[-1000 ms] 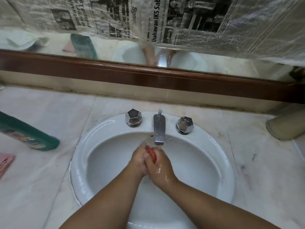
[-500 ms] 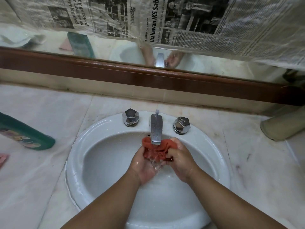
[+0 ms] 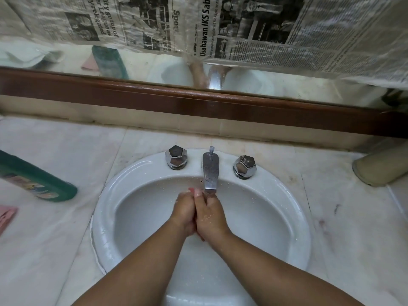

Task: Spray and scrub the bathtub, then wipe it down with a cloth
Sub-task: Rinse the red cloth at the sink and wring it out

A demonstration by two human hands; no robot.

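Over the white oval sink (image 3: 293, 219), my left hand (image 3: 184, 212) and my right hand (image 3: 212, 214) are pressed together, palm to palm, just under the chrome tap (image 3: 210, 173). Between them they squeeze a red cloth (image 3: 191, 190); only a small red corner shows above the fingers, the rest is hidden. Both hands are wet, with drops on the skin.
Two chrome knobs (image 3: 176, 156) (image 3: 244, 166) flank the tap. A green bottle (image 3: 39, 181) lies on the marble counter at the left, a pink item (image 3: 6, 217) near the left edge. A beige object (image 3: 379, 168) lies at the right. Newspaper covers the mirror above a wooden ledge.
Half a second ago the red cloth was spread open between my hands under the tap. Now the hands have closed together around it, hiding nearly all of it.
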